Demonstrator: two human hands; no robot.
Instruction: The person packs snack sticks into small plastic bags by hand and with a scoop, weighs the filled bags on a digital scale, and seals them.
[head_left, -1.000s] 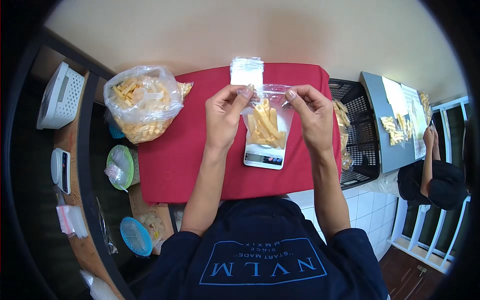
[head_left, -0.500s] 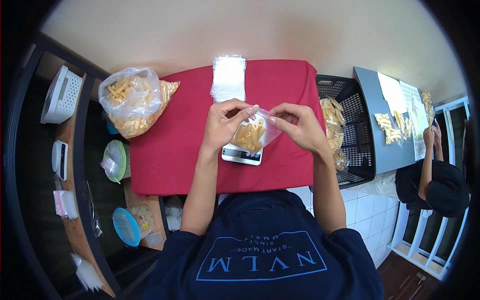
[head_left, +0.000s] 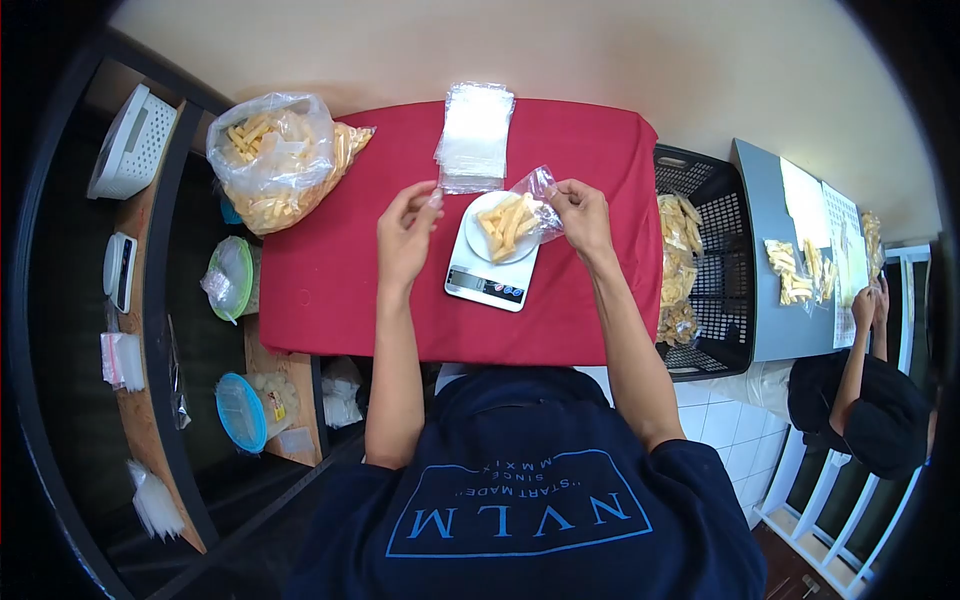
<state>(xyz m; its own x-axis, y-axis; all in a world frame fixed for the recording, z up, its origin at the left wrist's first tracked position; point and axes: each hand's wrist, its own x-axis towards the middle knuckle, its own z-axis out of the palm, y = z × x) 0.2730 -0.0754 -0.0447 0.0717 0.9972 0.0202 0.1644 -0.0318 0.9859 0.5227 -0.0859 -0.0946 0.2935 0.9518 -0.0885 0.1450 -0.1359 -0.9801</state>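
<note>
A small clear plastic bag of pale yellow snack sticks (head_left: 508,226) rests on the round plate of a white kitchen scale (head_left: 487,285). My right hand (head_left: 583,212) pinches the loose upper end of this bag, to the right of the scale. Left of the scale, my left hand (head_left: 408,225) hovers over the red cloth with its fingers partly curled and apart, and nothing shows in it. A stack of flat clear bags (head_left: 475,135) lies just beyond the scale.
A large open bag of snack sticks (head_left: 275,165) stands at the table's left corner. On the right is a black crate (head_left: 722,250) with filled bags. A co-worker (head_left: 860,400) handles a bag at a grey table (head_left: 765,325). Shelves (head_left: 140,350) line the left.
The filled bag has gone from between both hands down onto the scale. My left hand has let go of it and moved left; my right hand still grips its end.
</note>
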